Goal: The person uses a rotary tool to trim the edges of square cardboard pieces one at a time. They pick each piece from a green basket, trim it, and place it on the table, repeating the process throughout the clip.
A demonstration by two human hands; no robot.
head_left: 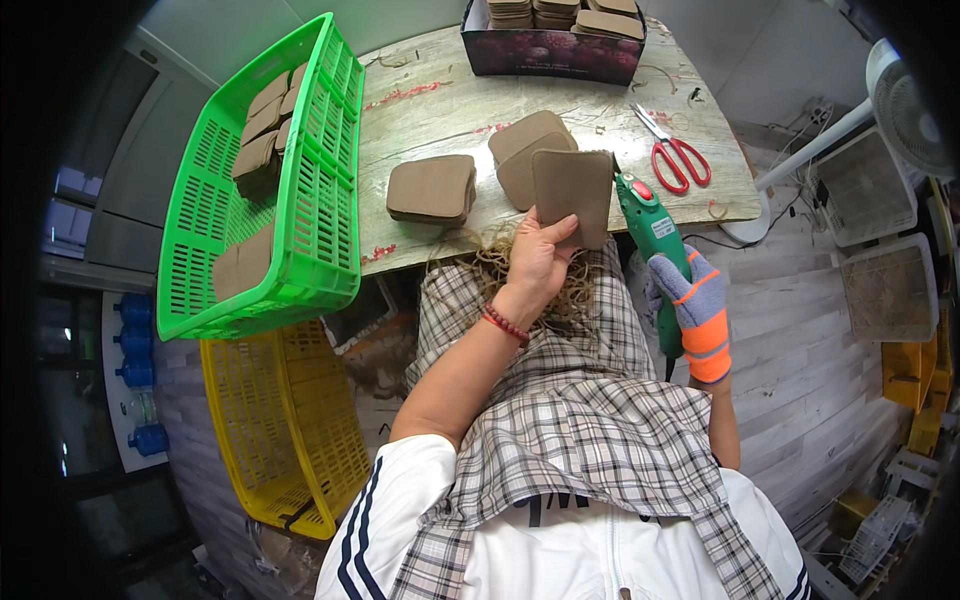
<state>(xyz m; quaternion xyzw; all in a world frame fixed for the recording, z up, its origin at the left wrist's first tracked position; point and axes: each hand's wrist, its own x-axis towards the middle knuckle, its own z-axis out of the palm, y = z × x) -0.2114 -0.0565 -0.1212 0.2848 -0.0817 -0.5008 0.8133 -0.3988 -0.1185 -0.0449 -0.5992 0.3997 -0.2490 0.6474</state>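
Note:
My bare left hand (540, 255) pinches a brown rounded-corner pad (573, 190) by its lower edge, over the table's front edge. Gloved in grey and orange, my right hand (685, 290) grips a green handheld power tool (648, 215) with a red button. The tool's dark tip meets or nearly meets the pad's upper right corner; contact is hard to tell. Behind the held pad lie loose brown pads (530, 135), and a neat stack of pads (430, 188) sits to their left. Brown trimmed strips (560, 300) are heaped on my plaid apron.
Red-handled scissors (680, 160) lie on the table (430, 95) at right. At the back stands a dark box (550, 55) of pads. A green crate (335, 180) with pads stands left, above a yellow crate (290, 430). A white fan (900, 95) is at far right.

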